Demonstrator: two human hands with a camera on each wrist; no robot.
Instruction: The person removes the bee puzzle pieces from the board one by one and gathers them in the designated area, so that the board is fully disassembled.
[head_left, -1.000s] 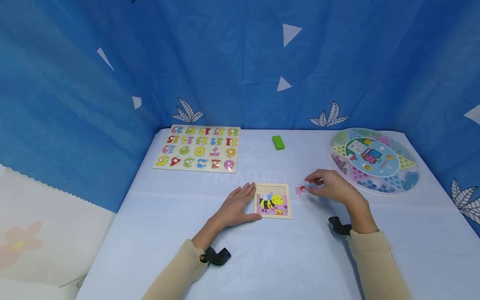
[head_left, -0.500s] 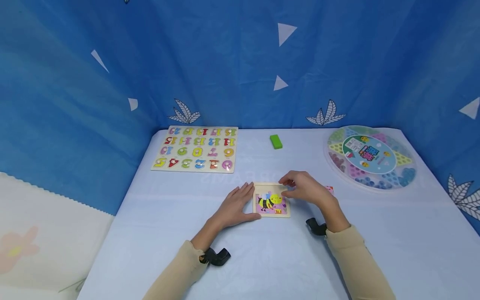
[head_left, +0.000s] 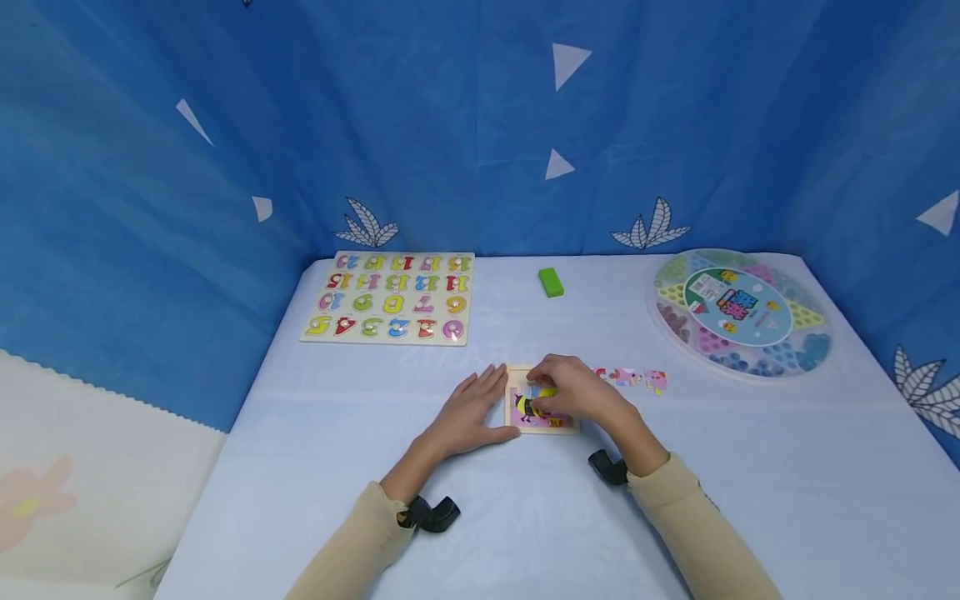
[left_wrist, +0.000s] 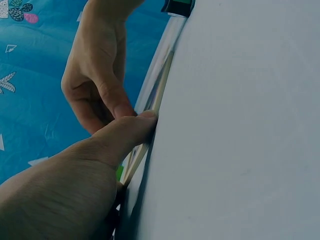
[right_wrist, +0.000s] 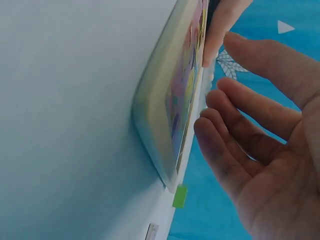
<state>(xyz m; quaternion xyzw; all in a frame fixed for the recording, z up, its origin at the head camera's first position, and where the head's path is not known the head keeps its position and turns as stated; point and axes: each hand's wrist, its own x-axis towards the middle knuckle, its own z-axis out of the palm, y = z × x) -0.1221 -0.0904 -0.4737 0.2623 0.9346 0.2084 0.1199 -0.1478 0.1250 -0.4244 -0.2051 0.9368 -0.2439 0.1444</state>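
A small square wooden puzzle tray [head_left: 517,368] with a yellow-and-black bee picture [head_left: 528,408] lies before me. My left hand [head_left: 466,414] rests at the tray's left side with fingers stretched out, its thumb at the lower edge. In the left wrist view, that thumb [left_wrist: 135,126] touches the tray's wooden edge. Over the picture is my right hand [head_left: 573,389], thumb and fingertips lowered toward the pieces and parted. The right wrist view shows nothing between the fingers [right_wrist: 255,102]. Several loose pink jigsaw pieces [head_left: 626,377] lie to the right of the tray, partly behind the right hand.
A number puzzle board [head_left: 386,300] stands at the back left. A green block [head_left: 551,282] lies at the back middle. On the right sits a round clear board-game case [head_left: 738,312] with coloured pegs. Blue curtain [head_left: 480,125] borders the table's back.
My right hand has moved left from the loose pieces to above the bee picture, bringing those pieces into sight behind it. My left hand has stayed at the tray.
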